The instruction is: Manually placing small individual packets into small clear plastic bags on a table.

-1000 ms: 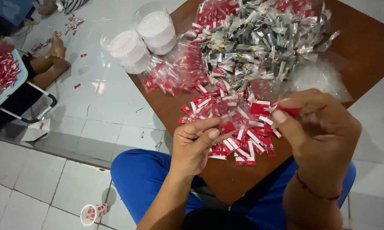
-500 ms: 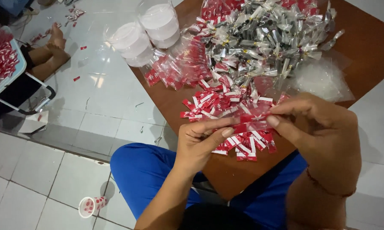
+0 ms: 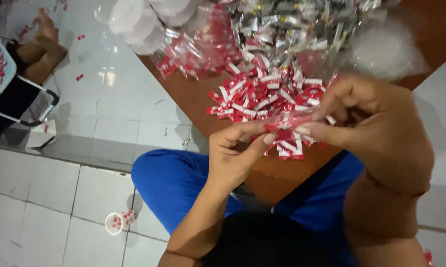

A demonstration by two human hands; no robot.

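hands: left hand (image 3: pixel 233 153) and right hand (image 3: pixel 376 123) both pinch one red sachet (image 3: pixel 288 121), mid-frame, looks blurry | done: maybe the cup (image 3: pixel 118 222) lower left | left: big sachet pile (image 3: pixel 267 99) on table (image 3: pixel 193 99)

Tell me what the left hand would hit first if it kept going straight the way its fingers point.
The left hand points up and right, its fingertips already on the small red packet held between both hands. Just past that it would likely meet the right hand, whose fingers pinch the packet's other end. Depth is hard to judge.
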